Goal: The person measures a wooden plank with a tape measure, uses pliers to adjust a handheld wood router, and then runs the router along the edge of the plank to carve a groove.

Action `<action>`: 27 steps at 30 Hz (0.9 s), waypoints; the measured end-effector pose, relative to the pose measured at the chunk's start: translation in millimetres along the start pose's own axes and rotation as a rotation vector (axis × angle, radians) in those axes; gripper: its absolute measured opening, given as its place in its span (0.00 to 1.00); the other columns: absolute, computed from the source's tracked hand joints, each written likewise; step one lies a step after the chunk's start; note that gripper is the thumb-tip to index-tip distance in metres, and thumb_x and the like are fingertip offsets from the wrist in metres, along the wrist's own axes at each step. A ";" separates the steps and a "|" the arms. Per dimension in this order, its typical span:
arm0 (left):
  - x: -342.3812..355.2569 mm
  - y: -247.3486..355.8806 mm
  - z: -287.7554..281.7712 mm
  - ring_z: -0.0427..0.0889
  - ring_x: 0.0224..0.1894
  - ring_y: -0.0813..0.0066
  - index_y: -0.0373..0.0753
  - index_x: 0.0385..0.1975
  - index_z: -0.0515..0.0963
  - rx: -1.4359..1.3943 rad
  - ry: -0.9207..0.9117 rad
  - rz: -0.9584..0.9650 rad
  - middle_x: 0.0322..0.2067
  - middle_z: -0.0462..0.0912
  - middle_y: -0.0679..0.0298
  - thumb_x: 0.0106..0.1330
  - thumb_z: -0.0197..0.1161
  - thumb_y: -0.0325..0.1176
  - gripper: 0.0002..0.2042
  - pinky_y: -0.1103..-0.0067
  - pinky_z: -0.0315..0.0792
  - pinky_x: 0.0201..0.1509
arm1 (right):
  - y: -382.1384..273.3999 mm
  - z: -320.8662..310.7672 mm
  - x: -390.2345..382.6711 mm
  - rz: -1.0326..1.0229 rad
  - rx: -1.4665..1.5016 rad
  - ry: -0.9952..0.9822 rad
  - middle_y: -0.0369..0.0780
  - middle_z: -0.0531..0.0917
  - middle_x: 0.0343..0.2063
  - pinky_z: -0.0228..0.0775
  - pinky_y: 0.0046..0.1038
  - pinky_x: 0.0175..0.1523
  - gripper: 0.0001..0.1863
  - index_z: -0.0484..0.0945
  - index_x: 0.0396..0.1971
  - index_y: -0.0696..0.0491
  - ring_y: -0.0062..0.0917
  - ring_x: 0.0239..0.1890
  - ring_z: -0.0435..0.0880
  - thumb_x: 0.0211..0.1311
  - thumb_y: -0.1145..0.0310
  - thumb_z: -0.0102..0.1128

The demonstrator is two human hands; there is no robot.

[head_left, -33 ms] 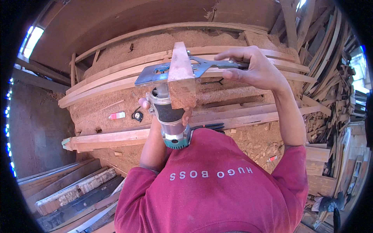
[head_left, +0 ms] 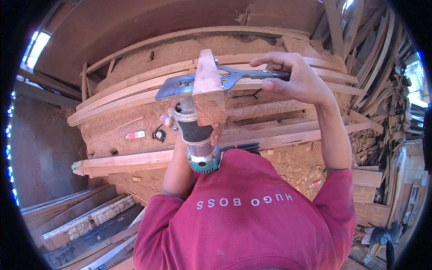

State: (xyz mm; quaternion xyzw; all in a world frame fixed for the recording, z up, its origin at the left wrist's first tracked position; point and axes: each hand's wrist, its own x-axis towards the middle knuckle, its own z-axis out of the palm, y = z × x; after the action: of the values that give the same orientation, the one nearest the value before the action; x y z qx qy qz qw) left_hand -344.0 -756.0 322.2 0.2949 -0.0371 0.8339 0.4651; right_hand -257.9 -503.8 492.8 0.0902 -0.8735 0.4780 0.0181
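Observation:
A trim router (head_left: 198,141) with silver body, teal cap and metal base plate (head_left: 173,87) is raised before my chest. A short pinkish wood block (head_left: 209,105) lies across the plate, with a metal locking clamp (head_left: 240,74) against it. My left hand (head_left: 168,121) is closed round the router's body, partly hidden behind it. My right hand (head_left: 294,81) is at the clamp's handle, thumb and fingers curved loosely round it, forefinger lifted.
Long wood strips (head_left: 112,99) lie across a sawdust-covered bench (head_left: 108,135), with a tape measure (head_left: 159,133) and red-white packet (head_left: 135,135). Offcuts (head_left: 373,72) are heaped at right; boards (head_left: 85,218) are stacked at lower left. A dark wall panel (head_left: 47,135) stands at left.
The router, block and clamp have shifted very slightly left. My right hand's forefinger is a little higher.

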 end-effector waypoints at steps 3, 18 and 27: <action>4.2 4.4 10.4 0.82 0.28 0.42 0.29 0.64 0.56 -0.002 -0.023 -0.018 0.34 0.77 0.39 0.57 0.70 0.57 0.46 0.58 0.80 0.25 | 6.9 2.4 -12.6 0.136 0.228 0.067 0.38 0.86 0.32 0.68 0.14 0.26 0.31 0.78 0.52 0.60 0.11 0.26 0.79 0.58 0.51 0.73; 10.1 7.0 10.6 0.82 0.33 0.44 0.28 0.67 0.52 -0.051 -0.062 -0.065 0.38 0.75 0.40 0.43 0.77 0.52 0.55 0.58 0.82 0.32 | 54.8 64.2 -13.0 0.034 1.358 -0.109 0.43 0.80 0.41 0.65 0.17 0.20 0.23 0.72 0.55 0.58 0.24 0.30 0.78 0.76 0.53 0.48; 8.9 1.3 15.9 0.82 0.32 0.46 0.30 0.67 0.52 -0.065 -0.018 -0.039 0.38 0.76 0.41 0.44 0.77 0.54 0.55 0.60 0.83 0.32 | 79.8 83.8 -3.8 -0.112 1.566 -0.106 0.37 0.77 0.32 0.66 0.23 0.30 0.16 0.74 0.48 0.55 0.19 0.27 0.74 0.74 0.58 0.54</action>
State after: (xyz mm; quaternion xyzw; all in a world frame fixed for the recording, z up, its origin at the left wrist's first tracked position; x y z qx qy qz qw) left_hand -341.3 -755.4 340.3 0.2876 -0.0625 0.8204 0.4902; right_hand -263.6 -531.5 380.5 0.1434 -0.2763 0.9479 -0.0681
